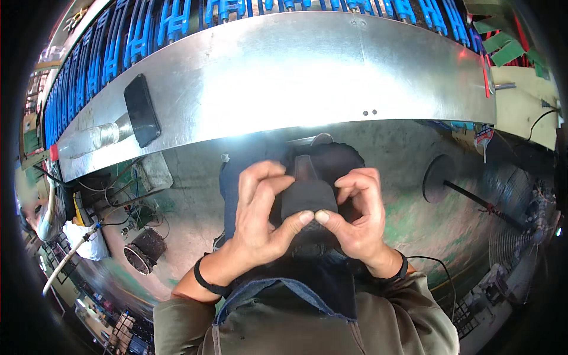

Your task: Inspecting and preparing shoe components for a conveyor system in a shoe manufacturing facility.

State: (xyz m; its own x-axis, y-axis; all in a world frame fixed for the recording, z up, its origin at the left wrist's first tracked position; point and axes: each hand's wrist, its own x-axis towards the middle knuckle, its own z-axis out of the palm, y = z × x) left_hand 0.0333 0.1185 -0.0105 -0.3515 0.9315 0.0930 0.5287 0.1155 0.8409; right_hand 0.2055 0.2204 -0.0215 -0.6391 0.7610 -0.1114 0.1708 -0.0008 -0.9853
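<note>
Over my lap, both hands hold a dark, matte, rounded piece (308,197) whose kind I cannot make out. My left hand (260,207) grips its left side, with the thumb pressed on the near edge and the fingers curled along the far side. My right hand (359,216) mirrors it on the right, its thumb tip close beside the left one and its fingers bent. Just beyond the piece, a narrow brownish, partly see-through part (305,167) points away from me. Whether it joins the dark piece is unclear.
A shiny metal table (284,71) curves in front, with a black phone (142,110) and a clear plastic bottle (100,137) at its left. Blue metal holders (171,23) line the far edge. A dark bucket (145,251) stands left on the floor; a fan (518,228) is at right.
</note>
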